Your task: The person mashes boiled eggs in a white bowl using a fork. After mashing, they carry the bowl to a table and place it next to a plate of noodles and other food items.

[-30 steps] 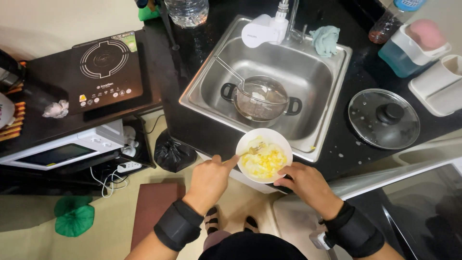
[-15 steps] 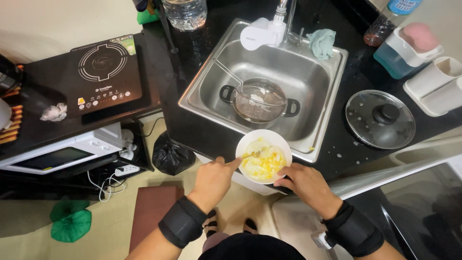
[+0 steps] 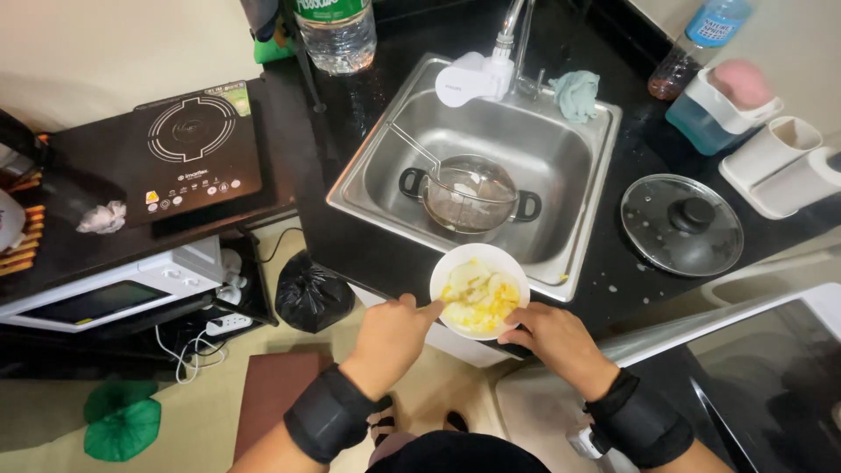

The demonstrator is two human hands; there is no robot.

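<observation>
A white bowl [image 3: 481, 262] of yellow and pale food chunks rests on the black counter's front edge, just in front of the sink. My left hand [image 3: 388, 337] is closed at the bowl's left rim, and a small pale utensil reaches from it into the food. My right hand [image 3: 554, 338] grips the bowl's lower right rim. Both wrists wear black bands.
A steel sink [image 3: 561, 158] holds a black-handled pot [image 3: 473, 197] with a wire strainer. A glass lid [image 3: 681, 224] lies to the right. An induction cooker [image 3: 194, 149] and microwave [image 3: 105, 293] stand at the left, and a black bag [image 3: 308, 298] sits on the floor.
My left hand has shifted slightly at the bowl's rim, moving the utensil in the food. My right hand stays on the bowl.
</observation>
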